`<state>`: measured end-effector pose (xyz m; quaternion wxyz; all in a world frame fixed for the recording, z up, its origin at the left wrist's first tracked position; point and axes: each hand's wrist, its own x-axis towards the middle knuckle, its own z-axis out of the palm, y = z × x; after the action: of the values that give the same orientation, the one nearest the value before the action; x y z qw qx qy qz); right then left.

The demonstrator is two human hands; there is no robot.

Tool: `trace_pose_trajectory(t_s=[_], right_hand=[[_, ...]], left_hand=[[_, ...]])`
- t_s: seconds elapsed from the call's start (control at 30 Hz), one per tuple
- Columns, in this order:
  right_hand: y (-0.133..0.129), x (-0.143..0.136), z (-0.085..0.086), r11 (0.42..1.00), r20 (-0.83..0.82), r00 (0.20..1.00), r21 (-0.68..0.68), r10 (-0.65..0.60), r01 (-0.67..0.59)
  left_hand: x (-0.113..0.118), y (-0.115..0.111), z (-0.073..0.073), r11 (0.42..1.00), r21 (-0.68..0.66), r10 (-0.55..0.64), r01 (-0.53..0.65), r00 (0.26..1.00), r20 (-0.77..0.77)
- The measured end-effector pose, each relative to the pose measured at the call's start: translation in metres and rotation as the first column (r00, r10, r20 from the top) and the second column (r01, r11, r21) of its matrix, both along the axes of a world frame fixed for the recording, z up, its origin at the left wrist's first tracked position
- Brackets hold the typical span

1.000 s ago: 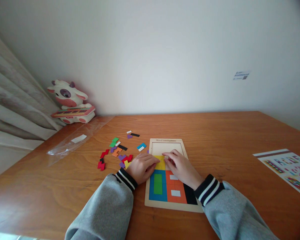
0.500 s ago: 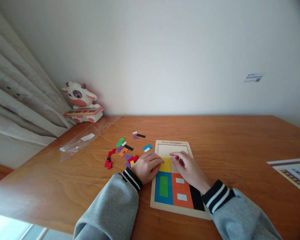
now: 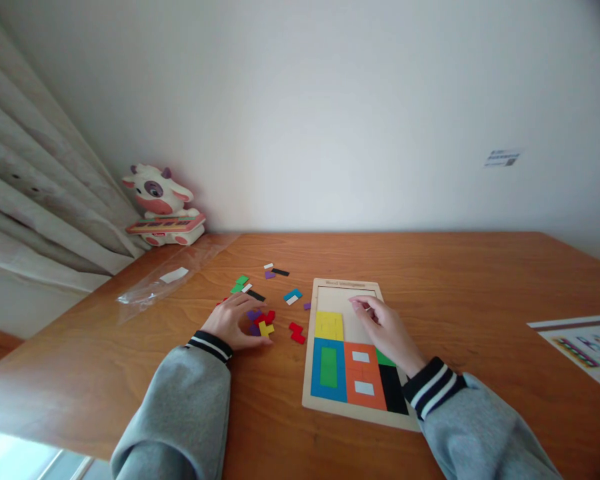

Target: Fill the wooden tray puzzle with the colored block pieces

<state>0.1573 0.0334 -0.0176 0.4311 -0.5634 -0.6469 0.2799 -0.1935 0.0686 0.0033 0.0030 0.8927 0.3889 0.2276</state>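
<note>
Beside the loose puzzle pieces, my left hand (image 3: 235, 322) has its thumb and fingers spread around a yellow piece (image 3: 266, 329), with red and purple pieces just behind it. No piece shows lifted in that hand. My right hand (image 3: 383, 327) hovers over the wooden puzzle board (image 3: 325, 408), thumb and index fingertips close together; whether anything small is between them I cannot make out. In the board lie yellow pieces (image 3: 329, 325), a blue area with a green block (image 3: 329, 367), orange pieces with white blocks (image 3: 365, 375) and black pieces (image 3: 394, 389). The board's upper part is bare.
A red piece (image 3: 297, 333) lies left of the board, a blue-and-white pair (image 3: 293, 297) farther back. Green pieces (image 3: 240, 284) sit behind my left hand. A plastic bag (image 3: 165, 283), a cow toy (image 3: 163, 205) and a printed sheet (image 3: 583, 343) are on the table.
My left hand has moved left from the board to the loose pieces. A red piece now shows left of the board. My right hand has shifted slightly right over the board.
</note>
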Motion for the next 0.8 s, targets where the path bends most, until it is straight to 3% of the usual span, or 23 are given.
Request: trace_pose_trajectory(t_s=[0.27,0.8], right_hand=[[-0.001,-0.002,0.000,1.000,0.003,1.000,0.006,0.025,-0.025],[-0.001,-0.002,-0.001,0.999,0.022,0.999,0.025,0.039,-0.039]], left_hand=[[0.001,0.000,-0.013,0.998,-0.029,-0.053,0.054,0.998,0.045],[-0.002,0.006,-0.016,0.982,0.143,0.109,-0.122,0.990,0.094]])
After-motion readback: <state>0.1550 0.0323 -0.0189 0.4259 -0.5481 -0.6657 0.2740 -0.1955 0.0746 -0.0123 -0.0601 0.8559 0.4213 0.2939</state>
